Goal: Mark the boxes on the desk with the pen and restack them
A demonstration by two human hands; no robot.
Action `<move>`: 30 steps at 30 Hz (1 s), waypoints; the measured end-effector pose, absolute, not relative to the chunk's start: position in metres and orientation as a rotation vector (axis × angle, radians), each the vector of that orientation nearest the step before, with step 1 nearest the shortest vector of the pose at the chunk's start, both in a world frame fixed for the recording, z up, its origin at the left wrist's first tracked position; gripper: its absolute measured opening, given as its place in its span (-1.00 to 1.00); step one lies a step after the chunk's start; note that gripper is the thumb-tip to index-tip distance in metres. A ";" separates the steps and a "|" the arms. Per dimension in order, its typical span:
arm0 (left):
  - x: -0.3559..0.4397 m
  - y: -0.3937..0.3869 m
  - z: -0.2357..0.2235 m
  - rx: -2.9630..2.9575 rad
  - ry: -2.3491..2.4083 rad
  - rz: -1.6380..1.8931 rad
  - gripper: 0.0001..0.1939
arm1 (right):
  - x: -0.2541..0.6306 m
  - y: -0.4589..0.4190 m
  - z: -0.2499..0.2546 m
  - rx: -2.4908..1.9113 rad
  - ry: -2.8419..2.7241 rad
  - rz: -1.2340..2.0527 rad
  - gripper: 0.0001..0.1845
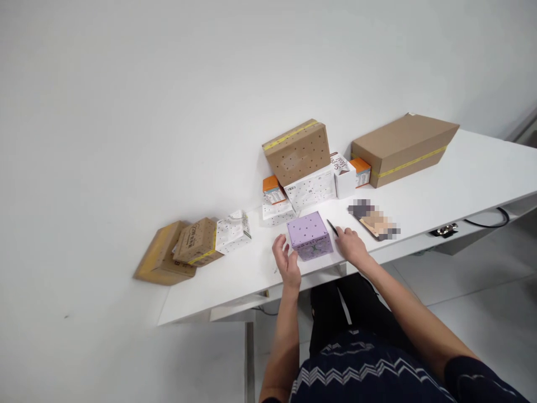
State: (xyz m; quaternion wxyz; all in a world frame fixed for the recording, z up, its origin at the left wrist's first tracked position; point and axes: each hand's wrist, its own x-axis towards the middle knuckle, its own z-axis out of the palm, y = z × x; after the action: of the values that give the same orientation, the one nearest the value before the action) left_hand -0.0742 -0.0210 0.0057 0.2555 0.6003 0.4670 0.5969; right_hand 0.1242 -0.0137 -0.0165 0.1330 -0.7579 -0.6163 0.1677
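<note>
A purple box [309, 230] with dark dots on its top stands on the white table in front of me. Just left of it is my left hand [287, 262], fingers curved and apart with nothing in them; whether a fingertip touches the box I cannot tell. On the other side, my right hand [351, 245] is closed around a thin black pen [331, 226], whose tip points away from me beside the box's right edge. Dots also mark the white box [311, 189] behind the purple one.
A large brown carton [405, 146] stands at the back right. A dotted brown box [298, 154] rests on the white box near the wall. More cartons [197, 242] sit at the left end. A partly blurred flat item [373, 219] lies right of my hand, near the table's front edge [419, 239].
</note>
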 end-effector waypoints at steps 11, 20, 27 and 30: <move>-0.053 -0.019 0.022 2.404 1.453 1.495 -0.71 | 0.163 -0.016 -0.016 -1.576 -1.163 1.070 -0.61; -0.038 -0.032 0.021 2.425 1.504 1.320 -0.62 | 0.162 -0.024 0.073 -0.965 -0.918 0.969 -0.71; -0.033 -0.032 0.028 2.517 1.456 1.471 -0.69 | 0.122 -0.014 0.103 -0.978 -1.033 0.985 -0.75; -0.031 -0.025 0.027 2.532 1.394 1.507 -0.70 | 0.110 -0.004 0.105 -0.945 -1.083 1.138 -0.73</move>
State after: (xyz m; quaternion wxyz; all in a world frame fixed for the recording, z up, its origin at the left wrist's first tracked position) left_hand -0.0306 -0.0246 0.0266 -0.0590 0.7755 0.4268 0.4615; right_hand 0.1096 -0.0038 0.1047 0.6084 -0.4091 -0.4689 0.4926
